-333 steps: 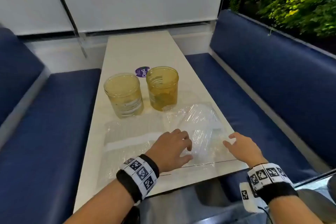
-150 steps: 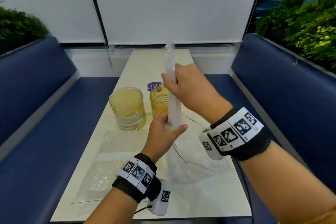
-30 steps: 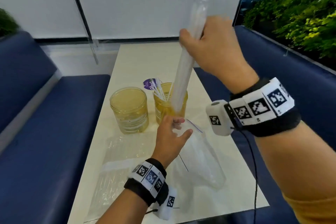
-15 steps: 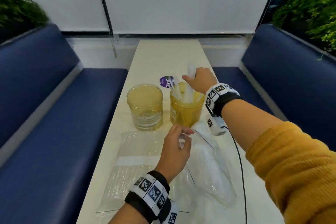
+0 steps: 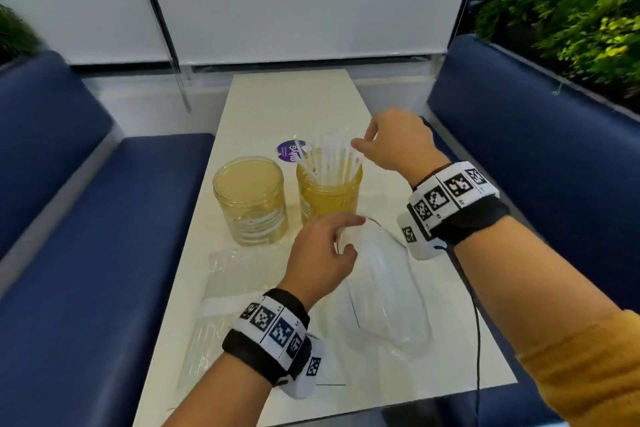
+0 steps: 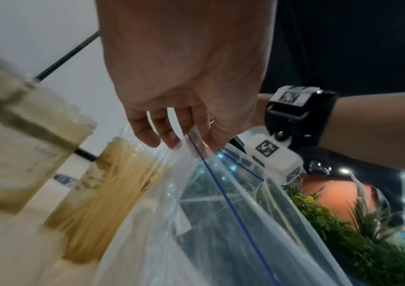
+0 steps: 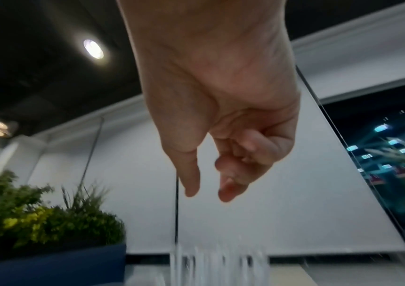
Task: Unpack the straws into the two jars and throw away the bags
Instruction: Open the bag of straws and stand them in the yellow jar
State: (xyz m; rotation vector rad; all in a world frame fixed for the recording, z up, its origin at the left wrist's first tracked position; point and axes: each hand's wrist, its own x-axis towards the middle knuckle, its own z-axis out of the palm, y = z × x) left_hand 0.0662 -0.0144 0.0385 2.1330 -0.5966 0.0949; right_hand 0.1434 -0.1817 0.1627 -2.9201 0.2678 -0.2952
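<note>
Two amber jars stand mid-table: the left jar [image 5: 251, 199] holds no straws, while the right jar [image 5: 329, 196] holds several white straws [image 5: 322, 159] fanned out. My right hand [image 5: 360, 146] hovers just above and to the right of their tips. Its thumb and fingers are apart with nothing between them [image 7: 206, 193], and the blurred straws [image 7: 216, 261] show below. My left hand [image 5: 337, 241] pinches the mouth of a clear zip bag [image 5: 381, 291] that hangs down to the table. The left wrist view shows my fingers [image 6: 172, 135] on the zip bag [image 6: 221, 212] at its blue-lined edge, beside the right jar [image 6: 103, 183].
A second clear bag of straws [image 5: 225, 295] lies flat on the cream table [image 5: 294, 97], left of my left wrist. A purple sticker [image 5: 287, 151] is behind the jars. Blue benches [image 5: 104, 218] flank the table, and a black cable [image 5: 474, 305] hangs from my right wrist.
My right hand lowered the bundle of straws into the right jar and let go; the straws have fanned out. My left hand still holds the bag.
</note>
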